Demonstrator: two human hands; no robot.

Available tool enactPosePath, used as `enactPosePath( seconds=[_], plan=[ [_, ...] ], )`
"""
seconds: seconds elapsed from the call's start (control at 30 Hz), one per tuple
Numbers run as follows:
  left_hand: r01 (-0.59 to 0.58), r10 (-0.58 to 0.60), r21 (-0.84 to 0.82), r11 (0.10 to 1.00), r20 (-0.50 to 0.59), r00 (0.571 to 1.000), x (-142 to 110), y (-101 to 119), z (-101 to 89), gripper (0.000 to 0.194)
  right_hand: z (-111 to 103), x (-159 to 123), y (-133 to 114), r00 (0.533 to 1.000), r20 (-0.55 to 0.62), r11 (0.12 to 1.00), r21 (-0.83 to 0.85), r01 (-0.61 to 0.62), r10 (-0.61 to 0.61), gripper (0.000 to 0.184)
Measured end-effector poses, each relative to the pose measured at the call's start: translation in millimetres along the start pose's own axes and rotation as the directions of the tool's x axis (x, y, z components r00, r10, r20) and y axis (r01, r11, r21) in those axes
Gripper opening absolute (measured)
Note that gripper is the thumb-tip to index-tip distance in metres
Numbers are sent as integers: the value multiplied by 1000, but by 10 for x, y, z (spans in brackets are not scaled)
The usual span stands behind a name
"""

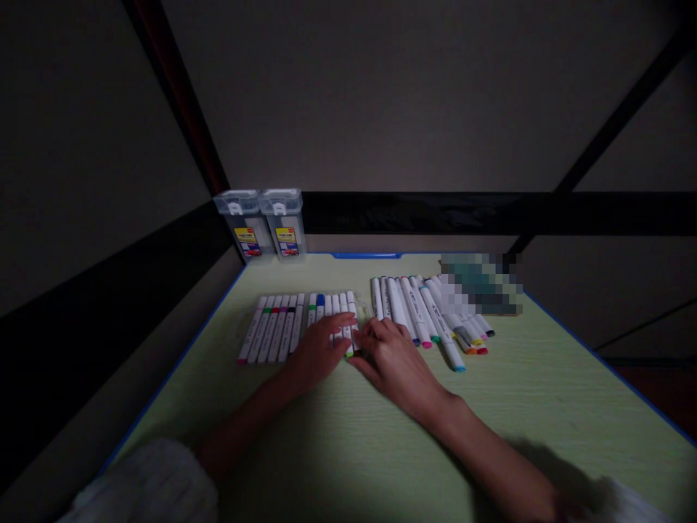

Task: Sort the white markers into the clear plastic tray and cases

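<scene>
White markers (271, 330) with coloured bands lie side by side in a clear holder on the table, in two groups. Over the right-hand group rests my left hand (316, 354), its fingers stretched out across the barrels. At the right end of that row, my right hand (396, 361) has bent fingers and a thumb closed at the near end of the last marker (353, 309); the fingertips partly hide it. Farther right, a loose pile of white markers (417, 312) with coloured ends lies at mixed angles. One blue-ended marker (443, 334) sticks out toward me.
Two clear lidded boxes (283, 229) with yellow labels stand at the back left corner. A blurred-out flat item (482, 283) lies at the back right, against the pile. The light green table (544, 378) has blue edges; a wall rises behind it.
</scene>
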State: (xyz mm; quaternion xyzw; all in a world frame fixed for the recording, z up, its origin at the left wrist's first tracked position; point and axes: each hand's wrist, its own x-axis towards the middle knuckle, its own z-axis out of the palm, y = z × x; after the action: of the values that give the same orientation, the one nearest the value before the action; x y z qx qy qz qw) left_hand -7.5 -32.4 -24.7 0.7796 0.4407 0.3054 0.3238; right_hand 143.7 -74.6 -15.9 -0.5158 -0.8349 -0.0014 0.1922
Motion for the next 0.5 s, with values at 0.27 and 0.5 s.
enactPosePath(
  seconds=[0.27,0.5],
  plan=[
    [-216,186,414,884,111,976,-50,-11,-127,59,-9,4,-8,1000,7,998,-67,12,-12,21],
    [-246,134,628,738,221,966,-86,-174,-241,75,6,2,18,999,-9,997,-68,42,-43,23]
  ],
)
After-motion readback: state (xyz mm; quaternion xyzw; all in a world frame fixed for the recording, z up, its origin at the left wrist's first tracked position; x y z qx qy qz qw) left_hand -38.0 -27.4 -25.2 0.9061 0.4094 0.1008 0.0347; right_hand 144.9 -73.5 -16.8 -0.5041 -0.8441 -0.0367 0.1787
